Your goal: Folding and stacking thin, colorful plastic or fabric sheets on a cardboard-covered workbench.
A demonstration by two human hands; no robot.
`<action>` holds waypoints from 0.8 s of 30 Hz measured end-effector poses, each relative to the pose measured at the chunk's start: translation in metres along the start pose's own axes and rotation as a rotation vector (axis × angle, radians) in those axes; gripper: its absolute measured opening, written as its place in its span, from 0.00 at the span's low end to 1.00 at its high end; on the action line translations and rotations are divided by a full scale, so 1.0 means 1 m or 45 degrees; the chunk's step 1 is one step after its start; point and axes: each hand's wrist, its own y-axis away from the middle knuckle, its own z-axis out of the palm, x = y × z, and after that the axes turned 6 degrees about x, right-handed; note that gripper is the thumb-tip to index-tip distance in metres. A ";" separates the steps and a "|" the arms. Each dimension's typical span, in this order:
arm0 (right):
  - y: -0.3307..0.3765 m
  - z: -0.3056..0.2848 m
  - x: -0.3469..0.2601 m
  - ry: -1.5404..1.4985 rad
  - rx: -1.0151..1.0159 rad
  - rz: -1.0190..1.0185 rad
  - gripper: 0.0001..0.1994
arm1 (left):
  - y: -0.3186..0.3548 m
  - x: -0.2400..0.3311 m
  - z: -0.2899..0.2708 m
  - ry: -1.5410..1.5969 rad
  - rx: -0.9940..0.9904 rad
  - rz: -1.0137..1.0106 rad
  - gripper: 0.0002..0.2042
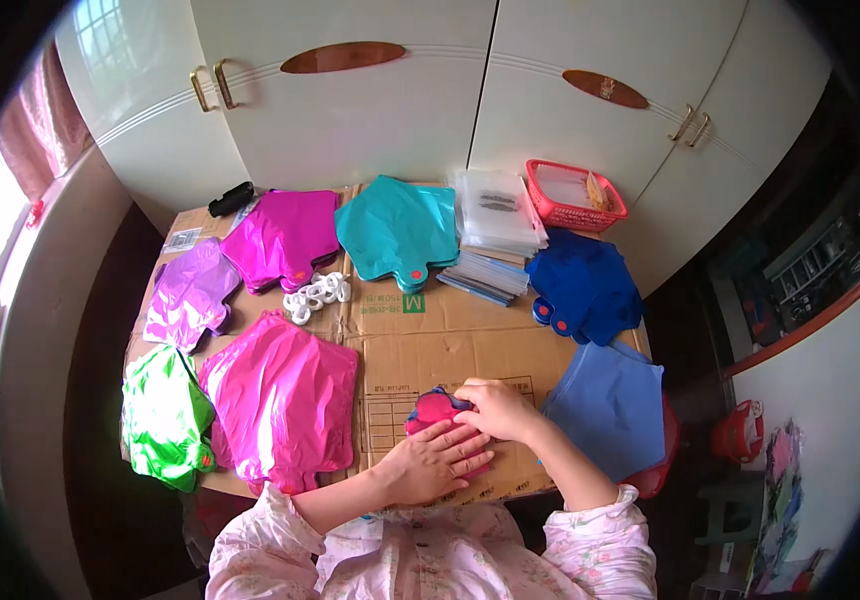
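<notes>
A small folded bundle of pink and dark blue foil (437, 406), apparently foil balloons, lies on the cardboard near the front edge. My left hand (422, 464) rests flat across its near part with the fingers stretched out. At the bundle's right side, my right hand (493, 408) has its fingers bent and pinched at the edge. Part of the bundle is hidden under both hands. Left of them lies a large pile of flat hot pink foil balloons (285, 395), and to the right a light blue sheet or bag (610, 410).
Flattened cardboard (390, 345) covers the table. Around it lie green (160, 410), lilac (190, 300), magenta (280, 235), teal (398, 230) and dark blue (590, 285) foil piles. White rings (315, 297), clear bags (500, 210) and a red basket (542, 205) sit toward the back, before white cabinets (350, 120).
</notes>
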 end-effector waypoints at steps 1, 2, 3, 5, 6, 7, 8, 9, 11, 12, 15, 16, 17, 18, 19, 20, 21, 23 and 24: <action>0.000 0.001 -0.001 0.040 -0.003 -0.023 0.09 | 0.000 0.002 0.001 -0.012 0.005 0.011 0.28; 0.000 0.003 0.002 0.016 0.002 -0.040 0.09 | 0.002 0.006 0.000 -0.024 -0.011 -0.025 0.29; 0.000 0.006 0.005 -0.010 0.006 -0.054 0.09 | 0.003 0.013 -0.004 -0.033 -0.027 -0.060 0.29; 0.003 0.007 0.005 -0.033 0.019 -0.058 0.09 | 0.008 0.022 -0.005 -0.043 -0.037 -0.149 0.33; 0.004 0.007 0.006 -0.031 0.034 -0.060 0.09 | 0.012 0.026 -0.007 -0.013 -0.053 -0.158 0.33; 0.004 0.008 0.007 -0.029 0.048 -0.063 0.09 | 0.018 0.028 -0.011 0.016 -0.068 -0.167 0.34; 0.005 0.008 0.008 -0.027 0.062 -0.064 0.09 | 0.024 0.031 -0.015 0.046 -0.083 -0.175 0.35; 0.006 0.008 0.007 -0.030 0.065 -0.070 0.09 | 0.031 0.034 -0.019 0.036 -0.064 -0.184 0.34; 0.007 0.007 0.006 -0.034 0.071 -0.078 0.09 | 0.042 0.038 -0.023 0.016 -0.027 -0.198 0.34; 0.007 0.007 0.005 -0.036 0.074 -0.080 0.08 | 0.047 0.035 -0.023 0.080 0.041 -0.239 0.31; 0.009 0.008 0.003 -0.044 0.099 -0.097 0.07 | 0.050 0.019 -0.021 0.215 0.103 -0.491 0.20; 0.010 0.008 0.003 -0.048 0.116 -0.111 0.06 | 0.042 0.008 -0.024 0.161 0.249 -0.599 0.19; 0.011 0.008 0.002 -0.052 0.133 -0.124 0.05 | 0.032 -0.004 -0.030 0.106 0.394 -0.706 0.17; 0.012 0.008 0.002 -0.047 0.142 -0.127 0.05 | 0.024 -0.013 -0.033 0.051 0.541 -0.807 0.16; 0.012 0.009 0.002 -0.039 0.148 -0.134 0.04 | 0.021 -0.021 -0.031 0.090 0.528 -0.807 0.16; 0.013 0.009 0.001 -0.032 0.154 -0.141 0.04 | 0.018 -0.028 -0.027 0.130 0.515 -0.807 0.15; 0.014 0.010 0.001 -0.021 0.171 -0.159 0.04 | 0.015 -0.033 -0.024 0.170 0.500 -0.802 0.15; 0.017 0.012 0.002 -0.001 0.206 -0.196 0.04 | 0.009 -0.039 -0.022 0.195 0.418 -0.763 0.14; 0.018 0.013 0.003 0.014 0.233 -0.216 0.04 | 0.008 -0.041 -0.020 0.208 0.370 -0.745 0.14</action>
